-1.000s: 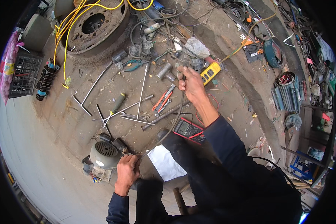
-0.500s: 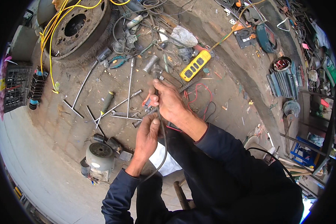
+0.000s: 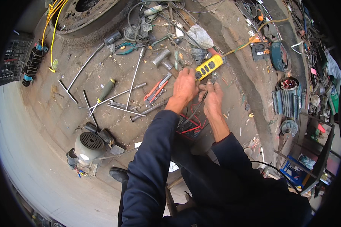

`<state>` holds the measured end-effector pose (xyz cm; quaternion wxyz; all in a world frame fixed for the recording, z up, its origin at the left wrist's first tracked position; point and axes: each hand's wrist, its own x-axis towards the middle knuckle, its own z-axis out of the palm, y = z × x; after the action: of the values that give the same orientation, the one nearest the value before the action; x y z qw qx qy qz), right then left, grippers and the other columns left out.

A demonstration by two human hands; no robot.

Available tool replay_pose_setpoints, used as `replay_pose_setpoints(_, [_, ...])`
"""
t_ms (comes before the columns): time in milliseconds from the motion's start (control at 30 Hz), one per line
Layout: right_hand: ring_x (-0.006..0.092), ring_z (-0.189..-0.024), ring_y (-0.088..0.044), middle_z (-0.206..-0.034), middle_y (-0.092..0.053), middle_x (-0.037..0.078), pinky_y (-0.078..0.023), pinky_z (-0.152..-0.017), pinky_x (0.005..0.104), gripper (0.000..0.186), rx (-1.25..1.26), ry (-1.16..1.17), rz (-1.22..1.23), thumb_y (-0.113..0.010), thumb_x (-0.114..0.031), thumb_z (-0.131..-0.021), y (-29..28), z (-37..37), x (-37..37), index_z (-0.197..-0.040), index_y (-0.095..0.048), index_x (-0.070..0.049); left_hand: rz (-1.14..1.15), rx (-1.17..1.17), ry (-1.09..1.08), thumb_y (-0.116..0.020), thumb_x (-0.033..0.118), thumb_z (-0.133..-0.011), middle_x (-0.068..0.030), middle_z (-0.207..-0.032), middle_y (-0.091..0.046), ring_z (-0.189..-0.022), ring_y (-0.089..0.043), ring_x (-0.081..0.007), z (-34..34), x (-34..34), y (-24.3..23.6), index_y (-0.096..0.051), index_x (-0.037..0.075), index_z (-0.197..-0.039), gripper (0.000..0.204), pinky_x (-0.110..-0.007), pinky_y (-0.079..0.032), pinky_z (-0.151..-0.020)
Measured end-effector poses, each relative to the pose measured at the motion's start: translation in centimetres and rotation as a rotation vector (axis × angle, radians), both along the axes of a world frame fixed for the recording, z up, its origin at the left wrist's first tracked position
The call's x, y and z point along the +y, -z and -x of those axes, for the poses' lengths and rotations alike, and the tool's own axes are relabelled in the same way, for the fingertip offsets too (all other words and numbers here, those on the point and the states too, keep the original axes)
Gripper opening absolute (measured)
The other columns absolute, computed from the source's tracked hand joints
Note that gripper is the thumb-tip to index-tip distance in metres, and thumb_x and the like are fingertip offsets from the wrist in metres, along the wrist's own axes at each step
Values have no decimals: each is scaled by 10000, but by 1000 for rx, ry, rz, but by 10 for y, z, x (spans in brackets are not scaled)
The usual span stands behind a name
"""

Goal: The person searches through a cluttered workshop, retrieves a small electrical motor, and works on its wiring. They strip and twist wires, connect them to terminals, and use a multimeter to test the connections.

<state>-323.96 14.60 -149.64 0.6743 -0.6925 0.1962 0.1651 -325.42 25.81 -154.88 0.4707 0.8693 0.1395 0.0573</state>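
My left hand (image 3: 185, 87) is closed at the near end of a yellow power strip (image 3: 209, 67), fingers curled down and partly hidden. Close beside it, my right hand (image 3: 213, 97) pinches a dark plug (image 3: 213, 80), its prong end pointing up past the fingertips. From this hand a dark cable (image 3: 193, 113) runs down toward my lap. A hammer (image 3: 162, 58) lies just beyond my left hand, its handle passing under the fingers. Left of my left wrist are a red-handled cutter knife (image 3: 154, 92) and a ribbed metal rod (image 3: 149, 110).
Below my hands lies a meter with red leads (image 3: 191, 130). Leftward are T-handle wrenches (image 3: 134, 79), a screwdriver (image 3: 108, 89) and a grey motor (image 3: 89, 145). A big wheel rim (image 3: 91, 19) stands far left, a finned motor housing (image 3: 287, 94) at right.
Both hands have moved right, from the middle to the power strip. The left hand has let go of the cable and reached the strip's near end; the strip has turned slightly. The view has shifted.
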Motion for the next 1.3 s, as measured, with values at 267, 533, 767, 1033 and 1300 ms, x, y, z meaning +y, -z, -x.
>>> replay_pose_setpoints(267, [132,-571,-493,-749,-496,20,-444,-510,304,191,-145,-149,113,-504,-183,-1121,13,-3,-6,-996,-510,-38,-411,104,-109,-609,218,-893,-115,-992,-642,-1021,-573,-274,-47,-48,52,-724,51,-1023,241,-397,-444,-818])
replay_pose_setpoints(533, [54,-557,-428,-720,-532,-8,-331,-499,258,200,-315,-381,214,-521,-140,-1102,0,-11,2,-1171,-559,44,-255,80,-286,-658,225,-881,-149,-1061,-634,-1069,-578,-304,-58,-69,70,-701,8,-1033,268,-389,-494,-820])
replay_pose_setpoints(767, [114,-709,-555,-913,-682,76,-438,-619,274,348,-531,-398,562,-571,-181,-1082,1,-29,0,-1306,-590,85,-129,227,-4,-885,215,-671,-195,-1187,-633,-1104,-620,-345,-38,-43,42,-698,-10,-1106,525,-420,-567,-856])
replay_pose_setpoints(1033, [185,-891,-618,-994,-680,124,-514,-809,361,320,-562,-563,671,-660,-182,-1039,-31,-4,-6,-1259,-625,48,309,57,-132,-744,141,-801,-330,-1140,-665,-1088,-661,-505,7,43,1,-627,-63,-1242,500,-512,-546,-952])
replay_pose_setpoints(1300, [257,-760,-691,-823,-727,165,-525,-739,403,333,-536,-638,962,-689,-276,-987,-28,-15,5,-1178,-728,-6,553,80,-100,-832,73,-829,-189,-1088,-733,-993,-704,-269,9,64,7,-588,-49,-1290,535,-378,-552,-876])
